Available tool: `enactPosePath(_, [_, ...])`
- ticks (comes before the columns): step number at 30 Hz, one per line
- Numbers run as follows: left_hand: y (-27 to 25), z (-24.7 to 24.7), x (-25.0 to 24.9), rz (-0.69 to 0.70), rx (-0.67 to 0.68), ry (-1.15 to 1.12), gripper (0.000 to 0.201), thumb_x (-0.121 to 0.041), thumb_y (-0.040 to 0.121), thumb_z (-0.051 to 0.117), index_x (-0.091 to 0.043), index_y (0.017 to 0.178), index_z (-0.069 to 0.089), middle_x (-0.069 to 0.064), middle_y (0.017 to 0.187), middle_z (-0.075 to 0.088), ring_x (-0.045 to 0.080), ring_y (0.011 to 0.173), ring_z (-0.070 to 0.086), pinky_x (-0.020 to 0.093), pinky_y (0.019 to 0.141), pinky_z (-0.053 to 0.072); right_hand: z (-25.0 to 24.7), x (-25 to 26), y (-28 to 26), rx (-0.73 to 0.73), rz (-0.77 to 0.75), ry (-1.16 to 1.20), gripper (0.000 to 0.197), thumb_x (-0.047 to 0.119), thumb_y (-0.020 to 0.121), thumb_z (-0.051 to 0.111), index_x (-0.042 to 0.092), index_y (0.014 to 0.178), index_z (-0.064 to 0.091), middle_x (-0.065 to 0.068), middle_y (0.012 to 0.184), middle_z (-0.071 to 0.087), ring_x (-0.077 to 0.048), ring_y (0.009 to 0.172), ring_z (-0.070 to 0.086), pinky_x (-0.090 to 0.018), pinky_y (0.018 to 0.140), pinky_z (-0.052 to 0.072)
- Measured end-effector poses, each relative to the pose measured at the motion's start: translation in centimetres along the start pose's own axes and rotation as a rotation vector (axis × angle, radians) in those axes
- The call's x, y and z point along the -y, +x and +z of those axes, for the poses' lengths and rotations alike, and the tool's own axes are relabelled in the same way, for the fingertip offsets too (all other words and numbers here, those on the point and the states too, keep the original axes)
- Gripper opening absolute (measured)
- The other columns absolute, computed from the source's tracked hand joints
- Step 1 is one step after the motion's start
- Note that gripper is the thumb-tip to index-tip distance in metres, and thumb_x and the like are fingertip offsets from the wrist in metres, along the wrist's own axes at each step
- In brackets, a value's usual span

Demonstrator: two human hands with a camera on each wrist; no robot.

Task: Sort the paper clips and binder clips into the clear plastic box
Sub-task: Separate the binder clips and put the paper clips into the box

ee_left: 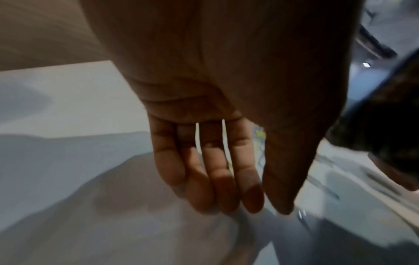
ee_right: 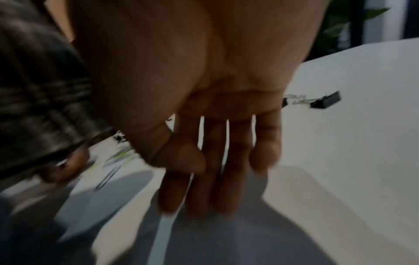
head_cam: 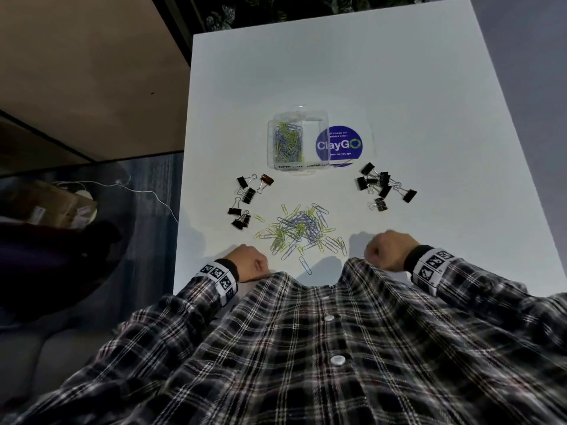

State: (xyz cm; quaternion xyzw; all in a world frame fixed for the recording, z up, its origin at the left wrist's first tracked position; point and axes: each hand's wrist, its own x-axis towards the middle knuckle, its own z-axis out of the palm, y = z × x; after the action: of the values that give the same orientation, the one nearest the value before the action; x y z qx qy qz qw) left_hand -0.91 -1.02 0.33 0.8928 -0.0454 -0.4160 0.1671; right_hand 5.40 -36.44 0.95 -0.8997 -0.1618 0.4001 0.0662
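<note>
A clear plastic box (head_cam: 299,170) stands mid-table, its left compartment holding yellow and lilac paper clips (head_cam: 288,141). A loose pile of paper clips (head_cam: 302,234) lies nearer me. Black binder clips sit in two groups, one on the left (head_cam: 245,197) with a brown one, the other on the right (head_cam: 383,185). My left hand (head_cam: 250,266) hovers at the table's near edge left of the pile, and my right hand (head_cam: 388,251) is to its right. The wrist views show the left hand (ee_left: 226,179) and right hand (ee_right: 215,170) with relaxed fingers, holding nothing. One binder clip (ee_right: 326,100) shows beyond the right hand.
The box's clear lid lies open to the right over a blue round ClayGo sticker (head_cam: 339,147). The white table (head_cam: 337,72) ends at a plant (head_cam: 306,7) at the back. On the floor at left are a cardboard box (head_cam: 52,204) and a white cable (head_cam: 138,191).
</note>
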Motion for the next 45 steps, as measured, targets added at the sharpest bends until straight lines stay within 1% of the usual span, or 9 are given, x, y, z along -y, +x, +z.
enactPosePath(2, [0.6,0.7,-0.6,-0.010,0.063,0.075,0.018,-0.016,0.090,0.055,-0.012,0.094,0.072,0.002,0.103,0.072,0.016,0.087,0.062,0.022,0.079,0.045,1.2,0.6,0.1,0.246,-0.027,-0.141,0.028,0.012,0.087,0.048,0.021,0.064,0.061,-0.001,0.072,0.063,-0.024,0.076,0.061,-0.034,0.075,0.054])
enactPosePath(6, [2.0,0.8,-2.6,0.010,-0.010,0.086,0.014,-0.017,0.090,0.056,-0.022,0.081,0.063,-0.004,0.094,0.068,0.014,0.086,0.060,0.030,0.090,0.049,1.3,3.0,2.2,0.248,-0.075,-0.158,0.027,0.022,0.097,0.048,0.007,0.107,0.068,-0.013,0.114,0.067,-0.029,0.105,0.064,-0.031,0.090,0.047])
enactPosePath(15, [3.2,-0.7,-3.7,-0.022,-0.376,-0.066,0.015,-0.030,0.082,0.057,-0.023,0.070,0.051,-0.009,0.076,0.053,0.016,0.074,0.054,0.023,0.059,0.037,-1.1,9.0,4.6,0.054,-0.279,-0.011,0.015,0.016,0.080,0.053,0.017,0.074,0.068,0.000,0.088,0.070,-0.019,0.085,0.064,-0.038,0.078,0.056])
enactPosePath(18, [2.7,-0.8,-2.3,-0.204,-0.477,-0.067,0.010,-0.022,0.086,0.053,-0.013,0.091,0.054,0.006,0.099,0.057,0.026,0.083,0.058,0.032,0.067,0.047,-0.5,9.5,4.0,0.260,-0.253,0.018,0.022,0.013,0.079,0.055,0.021,0.070,0.072,0.006,0.081,0.074,-0.013,0.082,0.068,-0.033,0.079,0.057])
enactPosePath(22, [3.4,-0.5,-2.2,-0.324,-0.460,-0.128,0.055,-0.008,0.084,0.057,-0.005,0.134,0.035,0.017,0.136,0.042,0.036,0.112,0.054,0.044,0.089,0.050,1.5,11.9,3.5,0.465,-0.249,0.046,0.025,0.001,0.084,0.054,0.016,0.084,0.074,-0.002,0.086,0.075,-0.020,0.078,0.070,-0.030,0.076,0.058])
enactPosePath(32, [4.2,-0.7,-4.1,-0.069,-0.515,-0.236,0.039,0.003,0.085,0.048,-0.013,0.120,0.055,0.007,0.126,0.050,0.025,0.115,0.051,0.037,0.095,0.046,-2.6,10.2,4.8,0.180,-0.244,0.359,0.032,-0.003,0.078,0.055,0.018,0.091,0.075,0.007,0.090,0.073,-0.009,0.088,0.065,-0.022,0.085,0.051])
enactPosePath(38, [3.0,-0.2,-2.2,-0.255,-0.552,-0.155,0.047,-0.013,0.088,0.050,-0.011,0.134,0.044,0.012,0.138,0.039,0.031,0.125,0.042,0.042,0.095,0.045,-2.8,6.5,5.3,-0.385,-0.108,0.364,0.025,0.008,0.074,0.058,0.021,0.094,0.067,-0.004,0.101,0.061,-0.026,0.095,0.060,-0.040,0.085,0.053])
enactPosePath(41, [3.2,-0.1,-2.2,-0.262,-0.465,-0.128,0.051,-0.009,0.088,0.050,-0.010,0.138,0.040,0.015,0.139,0.036,0.033,0.125,0.041,0.042,0.098,0.044,-2.4,6.8,5.8,-0.327,-0.054,0.115,0.056,0.010,0.076,0.061,0.014,0.131,0.048,-0.014,0.126,0.046,-0.034,0.117,0.046,-0.043,0.085,0.050])
enactPosePath(45, [4.0,-0.4,-3.4,-0.080,-0.407,-0.195,0.050,0.001,0.088,0.045,-0.013,0.136,0.045,0.012,0.129,0.046,0.028,0.118,0.049,0.038,0.101,0.044,-1.3,8.4,6.5,-0.294,-0.133,-0.011,0.066,0.011,0.073,0.062,0.013,0.135,0.043,-0.015,0.128,0.044,-0.033,0.118,0.044,-0.040,0.081,0.051])
